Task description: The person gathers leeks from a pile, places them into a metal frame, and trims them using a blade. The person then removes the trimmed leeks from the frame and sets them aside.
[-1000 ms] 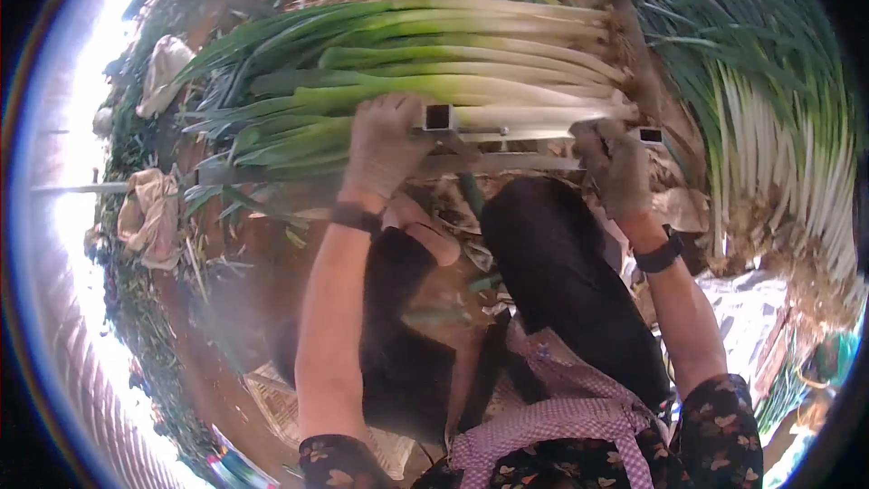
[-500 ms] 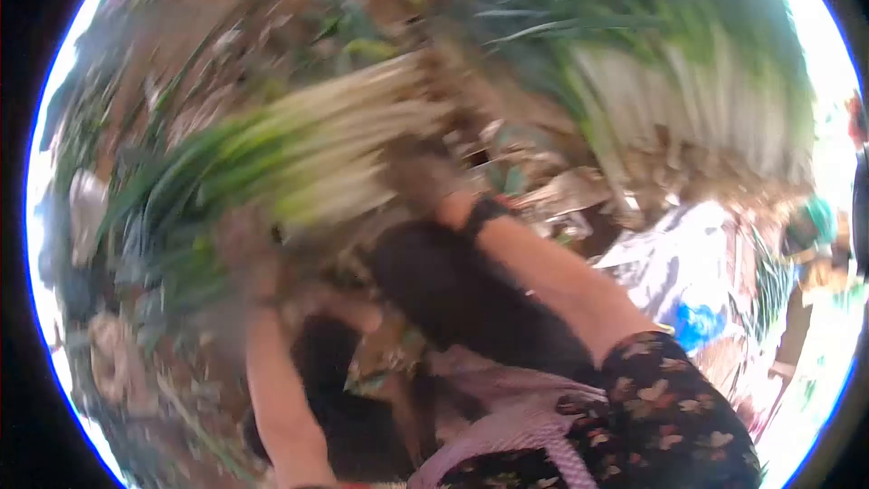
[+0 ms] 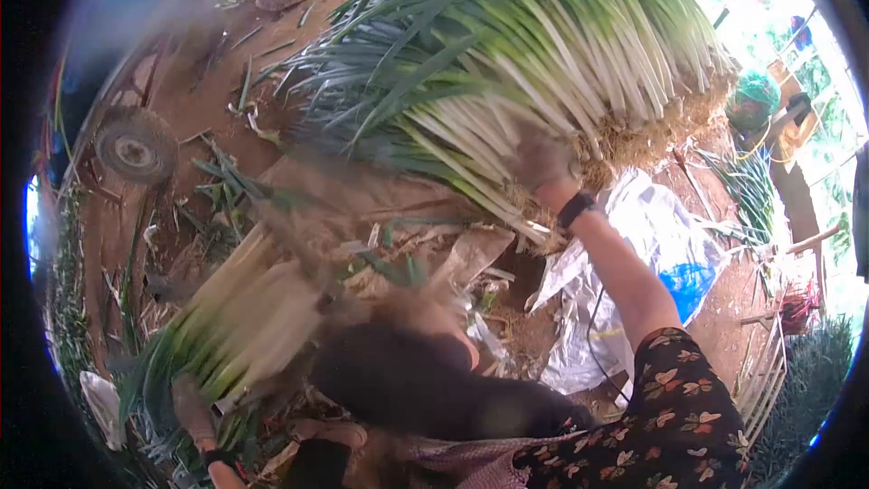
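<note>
My right hand [image 3: 543,161], a dark band at its wrist, reaches into the root ends of a large pile of green onions [image 3: 579,45]; its fingers are smeared by motion. At the lower left, my left hand [image 3: 192,407] lies against the green side of a smaller bunch of green onions [image 3: 244,317]. Its fingers are blurred, so the grip is unclear. That bunch rests on the ground with its pale ends toward the upper right.
A small wheel [image 3: 136,147] stands at the left. White plastic sheeting [image 3: 625,254] with a blue patch [image 3: 686,288] lies right of centre. A green round object [image 3: 753,100] is at the upper right. Loose leaves and scraps litter the brown ground.
My right hand has moved from the smaller bunch up and right to the large pile. My left hand has shifted down and left. The view has turned, and the smaller bunch appears lower.
</note>
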`<action>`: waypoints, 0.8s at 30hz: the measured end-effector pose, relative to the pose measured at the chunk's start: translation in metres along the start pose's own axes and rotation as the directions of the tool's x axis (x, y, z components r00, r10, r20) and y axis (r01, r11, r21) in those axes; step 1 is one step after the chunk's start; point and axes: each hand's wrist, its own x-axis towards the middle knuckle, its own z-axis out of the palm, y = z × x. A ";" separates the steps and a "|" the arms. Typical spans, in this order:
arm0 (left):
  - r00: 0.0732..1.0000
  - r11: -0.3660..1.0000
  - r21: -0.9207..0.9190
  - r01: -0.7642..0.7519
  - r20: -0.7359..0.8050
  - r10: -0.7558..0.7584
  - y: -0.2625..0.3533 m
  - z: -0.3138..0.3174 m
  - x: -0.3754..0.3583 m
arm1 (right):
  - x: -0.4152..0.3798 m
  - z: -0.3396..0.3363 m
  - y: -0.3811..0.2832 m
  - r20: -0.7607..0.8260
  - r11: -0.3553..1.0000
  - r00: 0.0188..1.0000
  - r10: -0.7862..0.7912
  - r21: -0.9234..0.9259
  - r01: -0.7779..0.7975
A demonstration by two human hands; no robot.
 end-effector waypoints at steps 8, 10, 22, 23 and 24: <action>0.945 0.873 -0.467 0.139 -0.202 -0.258 0.070 -0.142 0.057 | 0.090 0.011 0.137 -0.005 0.911 0.915 0.403 -0.098 -0.401; 0.916 0.783 -0.622 0.007 -0.309 -0.254 0.116 -0.156 0.078 | 0.089 0.013 0.137 0.060 0.895 0.896 0.440 -0.117 -0.431; 0.957 0.635 -0.750 -0.185 -0.284 -0.057 0.429 -0.320 0.147 | 0.082 -0.015 0.112 0.188 0.901 0.886 0.424 -0.184 -0.392; 0.921 0.577 -0.760 -0.300 -0.389 -0.034 0.444 -0.324 0.150 | 0.079 -0.005 0.108 0.115 0.894 0.897 0.426 -0.208 -0.398; 0.805 0.671 -0.549 -0.498 -0.580 0.123 0.473 -0.330 0.151 | 0.077 0.004 0.105 0.043 0.885 0.904 0.425 -0.230 -0.405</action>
